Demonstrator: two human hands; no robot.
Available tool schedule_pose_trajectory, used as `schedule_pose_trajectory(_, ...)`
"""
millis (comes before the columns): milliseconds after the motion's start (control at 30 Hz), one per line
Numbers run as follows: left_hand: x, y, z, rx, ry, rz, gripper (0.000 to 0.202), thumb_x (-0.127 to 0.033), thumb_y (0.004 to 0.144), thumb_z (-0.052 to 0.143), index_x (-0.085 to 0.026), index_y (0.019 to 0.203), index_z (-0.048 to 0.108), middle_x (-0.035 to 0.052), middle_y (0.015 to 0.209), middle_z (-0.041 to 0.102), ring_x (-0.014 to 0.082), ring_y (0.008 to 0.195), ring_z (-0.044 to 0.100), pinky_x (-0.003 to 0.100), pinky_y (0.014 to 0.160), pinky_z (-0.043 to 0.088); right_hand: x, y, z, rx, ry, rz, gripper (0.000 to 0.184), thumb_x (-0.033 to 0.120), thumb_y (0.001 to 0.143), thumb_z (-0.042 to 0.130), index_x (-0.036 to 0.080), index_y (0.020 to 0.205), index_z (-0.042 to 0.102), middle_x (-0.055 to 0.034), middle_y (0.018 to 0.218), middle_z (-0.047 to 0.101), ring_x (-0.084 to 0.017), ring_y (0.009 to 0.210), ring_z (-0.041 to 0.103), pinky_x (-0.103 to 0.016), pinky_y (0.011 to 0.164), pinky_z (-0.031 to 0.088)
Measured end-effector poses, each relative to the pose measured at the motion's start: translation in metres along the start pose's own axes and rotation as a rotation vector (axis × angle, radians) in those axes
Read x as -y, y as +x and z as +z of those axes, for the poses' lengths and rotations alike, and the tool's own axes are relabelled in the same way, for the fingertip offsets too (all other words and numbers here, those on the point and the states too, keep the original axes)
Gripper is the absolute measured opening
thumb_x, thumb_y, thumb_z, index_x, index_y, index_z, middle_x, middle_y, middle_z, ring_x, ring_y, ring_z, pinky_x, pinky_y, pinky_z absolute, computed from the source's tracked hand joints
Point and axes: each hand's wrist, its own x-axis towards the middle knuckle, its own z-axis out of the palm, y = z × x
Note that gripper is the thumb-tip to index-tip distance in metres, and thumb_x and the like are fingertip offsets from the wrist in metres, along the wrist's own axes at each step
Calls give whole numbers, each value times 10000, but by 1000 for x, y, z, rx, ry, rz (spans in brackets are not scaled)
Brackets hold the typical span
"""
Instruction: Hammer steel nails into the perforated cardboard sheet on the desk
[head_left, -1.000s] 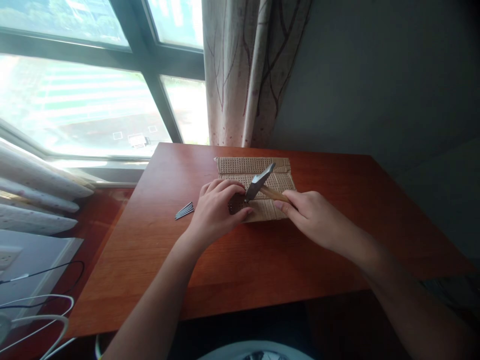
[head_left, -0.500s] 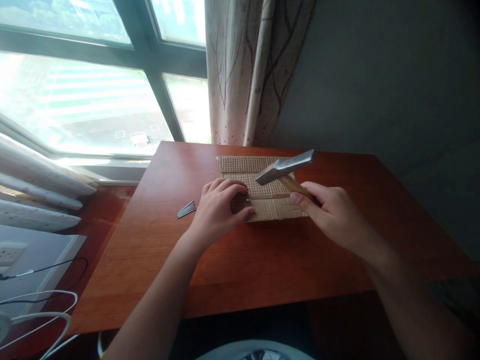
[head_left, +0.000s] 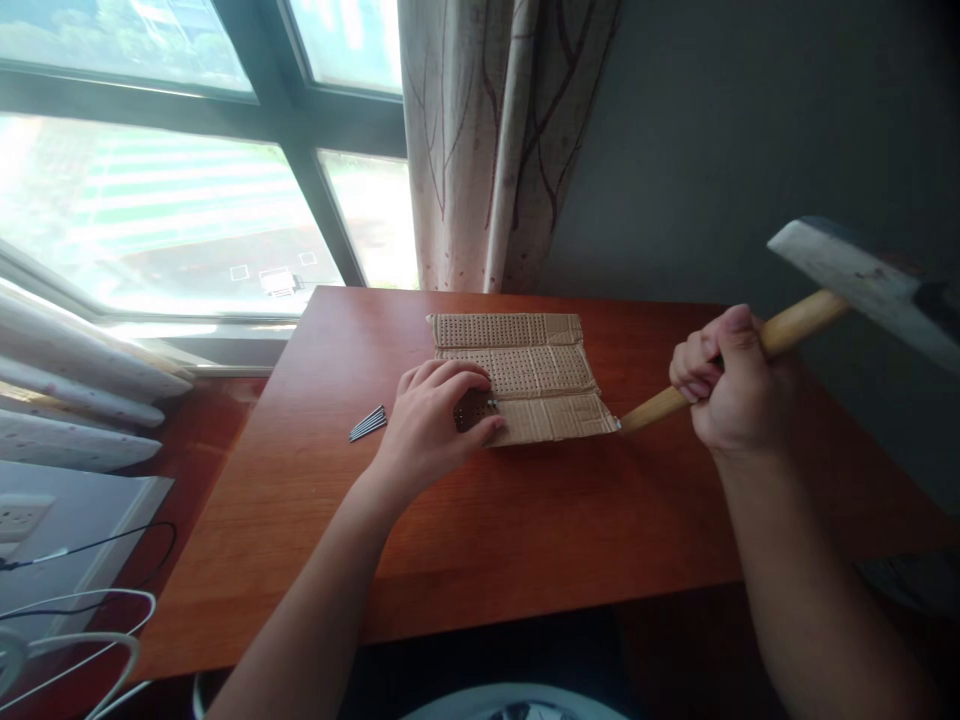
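Note:
My right hand (head_left: 731, 380) is wrapped round the wooden handle of a hammer (head_left: 806, 320), raised to the right above the table, its metal head up by the wall. My left hand (head_left: 439, 405) lies on the left part of a cardboard sheet (head_left: 551, 370) with rows of small punched holes. Its thumb and forefinger are spread apart, with a small shiny nail head (head_left: 493, 403) in the gap. How deep that nail sits I cannot tell. Left of this hand, a small bunch of loose nails (head_left: 367, 423) lies on the table.
The reddish-brown wooden table (head_left: 480, 540) carries all of this. Behind it hang a curtain (head_left: 465, 150) and a grey wall (head_left: 735, 150). A window (head_left: 172, 220) is at the left, with white cables (head_left: 112, 640) low by a socket (head_left: 22, 515).
My right hand has swung the hammer up and to the right, away from above the cardboard. My left hand stays in place on the sheet. The view has shifted slightly.

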Motion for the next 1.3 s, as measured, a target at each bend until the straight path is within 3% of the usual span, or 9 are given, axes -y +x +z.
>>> schedule_pose_trajectory(567, 3, -1, 2, -6, 9, 16, 252, -347, 847, 720, -233, 1065, 663, 37, 1199, 694, 263, 1138, 584, 456, 1053, 416, -20, -7, -9, -41, -14, -33, 461, 483, 887, 688, 228, 581, 456, 80, 430, 274, -77, 343, 254, -286, 360, 146)
schedule_pose_trajectory(700, 1, -2, 2, -29, -34, 32, 224, -330, 861, 705, -226, 1057, 674, 56, 1197, 688, 267, 1139, 596, 461, 1041, 445, -20, -8, -11, -12, -55, -45, 515, 524, 870, 690, 226, 536, 436, 44, 479, 358, -111, 433, 398, -287, 407, 308)
schedule_pose_trajectory(767, 0, -1, 1, -80, -96, 49, 217, -324, 873, 693, -218, 1063, 680, 75, 1219, 673, 264, 1157, 602, 447, 1033, 466, -20, -8, -12, 10, -41, -12, 517, 524, 873, 686, 227, 532, 433, 40, 485, 368, -120, 449, 427, -291, 424, 332)
schedule_pose_trajectory(900, 2, 0, -9, -263, -217, 28, 194, -315, 913, 649, -204, 1068, 683, 94, 1222, 668, 238, 1164, 621, 401, 1016, 499, -20, -10, -10, 41, 35, 74, 525, 468, 903, 669, 221, 540, 381, 78, 437, 276, -69, 348, 261, -279, 366, 148)
schedule_pose_trajectory(1000, 14, -5, -20, -393, -174, -82, 206, -334, 932, 616, -207, 1081, 680, 80, 1177, 689, 220, 1118, 644, 368, 957, 534, -22, -13, -7, 36, 36, 54, 542, 449, 922, 647, 215, 531, 355, 80, 429, 268, -59, 341, 245, -279, 371, 122)
schedule_pose_trajectory(1067, 24, -14, -27, -424, -65, -186, 216, -357, 924, 617, -210, 1066, 684, 55, 1055, 715, 200, 977, 682, 333, 851, 559, -23, -15, -6, 34, 26, 38, 546, 447, 926, 643, 210, 527, 356, 80, 429, 269, -56, 346, 252, -276, 378, 124)
schedule_pose_trajectory(1167, 37, -31, -35, -273, 238, -301, 184, -364, 910, 611, -221, 980, 702, 23, 915, 726, 186, 788, 688, 298, 678, 512, -25, -17, -6, 27, 18, 21, 548, 453, 920, 650, 207, 526, 360, 81, 433, 268, -53, 355, 249, -273, 384, 131)
schedule_pose_trajectory(1300, 44, -53, -37, -1, 573, -380, 218, -363, 953, 526, -242, 966, 707, 34, 1005, 738, 211, 765, 690, 306, 591, 413, -25, -18, -8, 14, 33, 15, 551, 472, 900, 669, 209, 529, 359, 78, 439, 276, -54, 356, 251, -270, 383, 122)
